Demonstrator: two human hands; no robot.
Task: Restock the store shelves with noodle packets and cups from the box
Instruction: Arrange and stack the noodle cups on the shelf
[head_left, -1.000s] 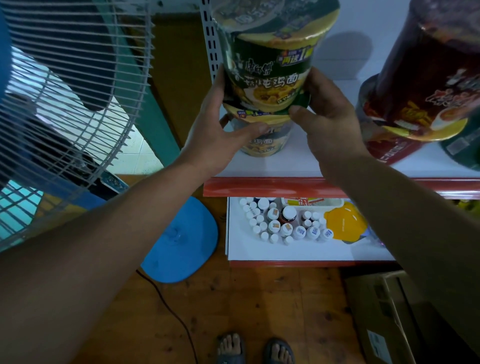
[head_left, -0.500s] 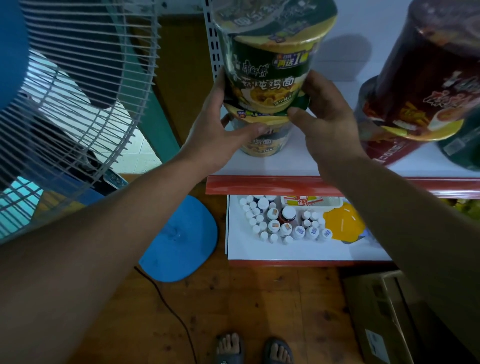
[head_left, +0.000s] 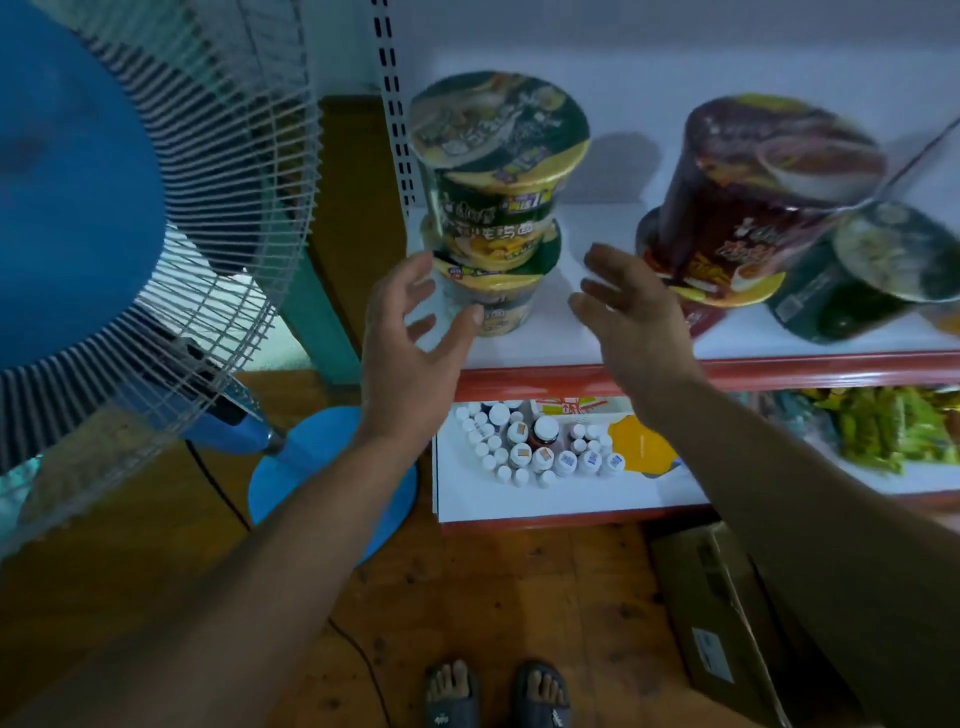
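A green and yellow noodle cup stands on top of another like it at the left end of the white shelf. My left hand hovers just left of and below the stack, fingers spread, holding nothing. My right hand is to the stack's right, also spread and empty. Dark red noodle cups are stacked further right, beside a dark green cup. The cardboard box sits on the floor at the lower right.
A blue standing fan fills the left, its base and cord on the wooden floor. The lower shelf holds several small white bottles, a yellow packet and green snack packets. My sandalled feet are below.
Both hands have let go of the top green cup and pulled back from the stack. The view has tilted up, so the cup's lid shows.
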